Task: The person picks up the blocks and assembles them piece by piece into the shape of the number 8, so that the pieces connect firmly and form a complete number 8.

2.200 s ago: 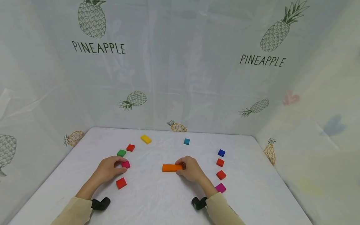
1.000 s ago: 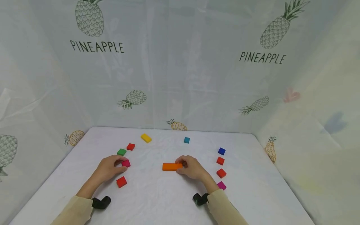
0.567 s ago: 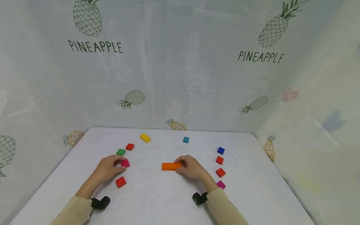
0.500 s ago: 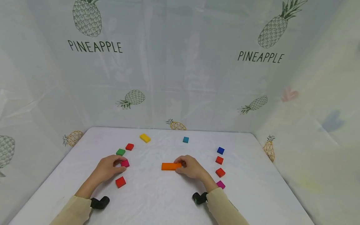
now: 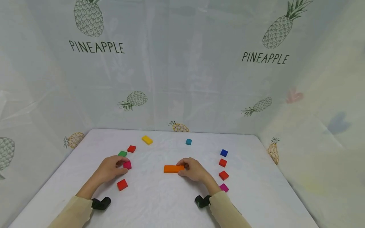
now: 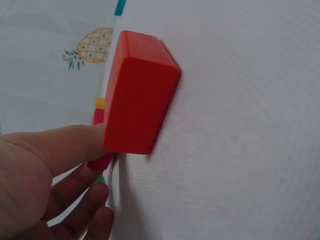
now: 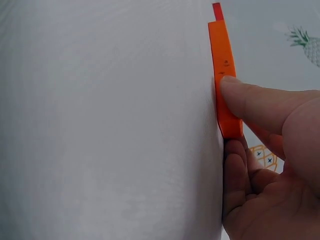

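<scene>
My left hand [image 5: 108,169] pinches a small pink block [image 5: 127,165] between thumb and fingers, at the left of the table. A red block [image 5: 122,185] lies just nearer to me; it fills the middle of the left wrist view and partly hides the pink block [image 6: 98,117]. Beyond the left fingers sits a green block [image 5: 122,154], partly covered by the hand. Near the table's centre, my right hand [image 5: 194,170] holds the right end of a long orange block [image 5: 171,169]. In the right wrist view the thumb presses one side of the orange block [image 7: 220,47].
Farther back lie a red block [image 5: 131,148], a yellow block [image 5: 147,140] and a teal block [image 5: 188,142]. A column on the right has blue [image 5: 224,153], red [image 5: 223,162], red [image 5: 223,175] and magenta [image 5: 224,187] blocks. Pineapple-print curtains [image 5: 182,79] enclose the white table [image 5: 159,205].
My left hand has shifted slightly away from me with the pink block, covering more of the green one. The right hand keeps its hold on the orange block.
</scene>
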`<state>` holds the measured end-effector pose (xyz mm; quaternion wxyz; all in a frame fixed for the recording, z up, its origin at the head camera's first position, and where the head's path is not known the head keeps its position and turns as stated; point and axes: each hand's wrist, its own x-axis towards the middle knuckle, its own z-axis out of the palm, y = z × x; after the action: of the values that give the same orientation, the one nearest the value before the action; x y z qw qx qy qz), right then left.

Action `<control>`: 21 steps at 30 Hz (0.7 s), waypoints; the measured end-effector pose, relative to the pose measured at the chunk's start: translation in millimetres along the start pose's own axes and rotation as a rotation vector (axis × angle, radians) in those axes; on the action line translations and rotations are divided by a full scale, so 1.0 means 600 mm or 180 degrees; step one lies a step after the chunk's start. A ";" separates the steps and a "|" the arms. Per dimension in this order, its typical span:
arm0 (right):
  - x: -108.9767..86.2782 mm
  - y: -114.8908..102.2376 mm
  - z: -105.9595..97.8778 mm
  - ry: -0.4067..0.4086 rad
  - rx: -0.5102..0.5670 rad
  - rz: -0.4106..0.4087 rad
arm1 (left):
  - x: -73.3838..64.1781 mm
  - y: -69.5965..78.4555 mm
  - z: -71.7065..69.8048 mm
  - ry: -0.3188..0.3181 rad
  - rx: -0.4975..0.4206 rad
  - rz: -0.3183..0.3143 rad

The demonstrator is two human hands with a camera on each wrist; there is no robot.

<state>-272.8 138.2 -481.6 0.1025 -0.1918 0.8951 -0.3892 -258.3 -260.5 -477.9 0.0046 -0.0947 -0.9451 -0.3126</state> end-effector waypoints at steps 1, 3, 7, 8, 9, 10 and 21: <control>0.000 0.000 0.000 -0.0003 0.0004 -0.0005 | 0.001 0.001 0.000 0.0012 -0.0004 0.0000; 0.000 0.000 0.000 -0.0006 -0.0002 -0.0026 | 0.004 0.003 0.000 0.0030 -0.0012 0.0028; -0.001 0.001 0.001 -0.0009 -0.0031 -0.0041 | 0.010 0.009 0.002 0.0036 -0.0034 0.0097; -0.001 0.001 0.001 -0.0010 -0.0036 -0.0041 | 0.011 0.011 0.003 0.0023 -0.0033 0.0128; -0.001 0.002 0.001 -0.0008 -0.0035 -0.0041 | 0.013 0.014 0.003 0.0015 -0.0035 0.0130; -0.001 0.002 0.001 -0.0006 -0.0026 -0.0043 | 0.014 0.017 0.004 0.0002 -0.0037 0.0142; -0.001 0.003 0.000 -0.0003 -0.0015 -0.0035 | 0.039 0.054 0.017 -0.0080 -0.0095 0.0182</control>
<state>-272.9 139.6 -482.5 0.1003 -0.1972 0.8949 -0.3875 -275.0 -224.9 -465.3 0.0003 -0.1256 -0.9373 -0.3252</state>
